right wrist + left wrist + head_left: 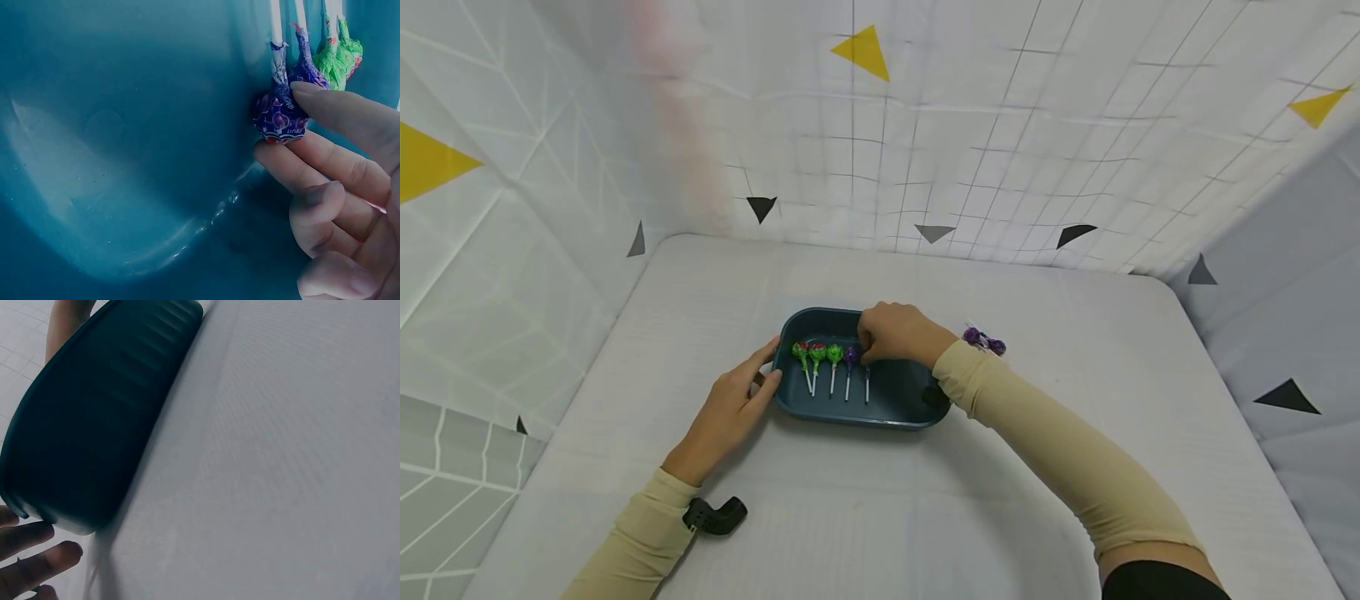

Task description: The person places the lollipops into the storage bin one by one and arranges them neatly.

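A dark teal tray (898, 422) stands on the white table with a row of wrapped lollipops in it. Green-and-red lollipops (817, 353) lie at its left, then a green lollipop (834, 354) and a purple lollipop (851, 356), sticks toward me. My right hand (895, 331) reaches over the far rim and pinches the head of another purple lollipop (279, 115) at the row's right end, thumb on one side and fingertips on the other. At the tray's left end, my left hand (737, 404) rests its extended fingers (37, 569) and thumb against the outer wall.
More purple lollipops (983, 340) lie on the table right of the tray, partly behind the right wrist. A black strap device (717, 517) is on the left wrist. White patterned sheets (925, 125) hang behind the table and at both sides.
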The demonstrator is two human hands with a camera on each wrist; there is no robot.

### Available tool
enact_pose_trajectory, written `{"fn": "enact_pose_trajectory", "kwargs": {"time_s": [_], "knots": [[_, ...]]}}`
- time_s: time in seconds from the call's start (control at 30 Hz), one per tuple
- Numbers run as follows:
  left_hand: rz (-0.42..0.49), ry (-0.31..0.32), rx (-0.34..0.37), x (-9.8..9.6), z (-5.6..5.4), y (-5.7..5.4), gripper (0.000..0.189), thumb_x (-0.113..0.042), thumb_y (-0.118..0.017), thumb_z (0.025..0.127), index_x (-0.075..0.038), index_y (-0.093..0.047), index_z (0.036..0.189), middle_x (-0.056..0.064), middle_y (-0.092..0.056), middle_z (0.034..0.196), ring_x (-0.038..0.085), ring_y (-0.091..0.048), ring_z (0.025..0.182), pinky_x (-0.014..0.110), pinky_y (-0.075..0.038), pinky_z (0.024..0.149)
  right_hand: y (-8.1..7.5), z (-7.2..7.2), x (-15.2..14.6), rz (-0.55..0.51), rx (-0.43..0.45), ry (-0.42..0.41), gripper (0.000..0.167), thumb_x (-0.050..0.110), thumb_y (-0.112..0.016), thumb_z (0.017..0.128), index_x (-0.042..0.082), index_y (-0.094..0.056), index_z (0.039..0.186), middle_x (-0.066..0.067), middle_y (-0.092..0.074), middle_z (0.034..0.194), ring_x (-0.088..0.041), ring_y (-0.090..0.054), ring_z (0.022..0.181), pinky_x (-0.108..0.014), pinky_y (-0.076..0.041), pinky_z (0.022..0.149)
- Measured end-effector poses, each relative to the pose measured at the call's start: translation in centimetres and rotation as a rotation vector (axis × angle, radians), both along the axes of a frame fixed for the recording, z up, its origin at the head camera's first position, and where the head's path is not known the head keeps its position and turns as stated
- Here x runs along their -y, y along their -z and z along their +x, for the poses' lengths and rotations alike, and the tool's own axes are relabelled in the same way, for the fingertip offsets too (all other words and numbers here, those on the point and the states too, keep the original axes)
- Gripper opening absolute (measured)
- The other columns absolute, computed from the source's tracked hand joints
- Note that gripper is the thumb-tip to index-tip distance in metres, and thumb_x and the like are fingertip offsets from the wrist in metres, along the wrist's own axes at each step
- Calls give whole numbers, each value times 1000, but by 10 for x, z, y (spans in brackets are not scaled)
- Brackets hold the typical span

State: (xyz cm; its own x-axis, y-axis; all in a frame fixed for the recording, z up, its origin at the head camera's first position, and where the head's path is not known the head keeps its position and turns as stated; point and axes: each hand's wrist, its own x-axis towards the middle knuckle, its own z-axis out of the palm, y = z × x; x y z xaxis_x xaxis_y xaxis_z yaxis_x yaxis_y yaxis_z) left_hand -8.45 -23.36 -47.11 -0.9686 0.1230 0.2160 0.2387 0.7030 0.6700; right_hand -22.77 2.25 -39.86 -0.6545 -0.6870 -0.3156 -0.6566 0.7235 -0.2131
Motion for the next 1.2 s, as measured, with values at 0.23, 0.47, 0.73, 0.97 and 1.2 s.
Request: {"fn": "enact_pose_trajectory", "kwargs": {"time_s": [0.23, 0.47, 0.73, 0.97, 1.2], "knots": [[3, 5, -13, 0, 0, 1, 54, -29, -52, 110, -14, -41, 160, 12, -72, 121, 15, -63, 86, 29, -48, 68, 0, 0, 0, -4, -7, -3, 18, 32, -84, 88, 15, -80, 90, 0, -76, 90, -14, -68, 77, -34, -57, 68], [-2, -2, 5, -1, 0, 1, 53, -29, -52, 110, -14, -41, 160, 10, -71, 118, 15, -61, 83, 29, -47, 68, -1, 1, -1, -9, -4, 11, 18, 31, -84, 87, 14, -79, 88, 1, -75, 86, -13, -66, 73, -32, -54, 64], [-3, -6, 16, -2, 0, 0, 54, -33, -51, 110, -15, -41, 160, 10, -71, 116, 14, -59, 81, 29, -47, 67, -1, 1, -3, -12, -2, 13, 17, 31, -84, 88, 14, -79, 88, 1, -75, 85, -13, -66, 73, -31, -54, 63], [-11, -3, 14, -1, 2, -1, 54, -34, -50, 110, -15, -41, 160, 9, -71, 120, 14, -60, 83, 30, -48, 69, 0, 1, -5, -12, -1, 24, 18, 32, -84, 88, 14, -79, 90, 1, -76, 87, -13, -66, 74, -32, -55, 65], [-11, -5, 7, -1, 2, -1, 53, -32, -51, 110, -15, -42, 160, 8, -72, 114, 14, -60, 81, 30, -48, 68, -2, 1, -6, -16, 11, 28, 18, 32, -84, 87, 15, -80, 90, 1, -76, 88, -13, -68, 75, -32, -56, 67]]}}
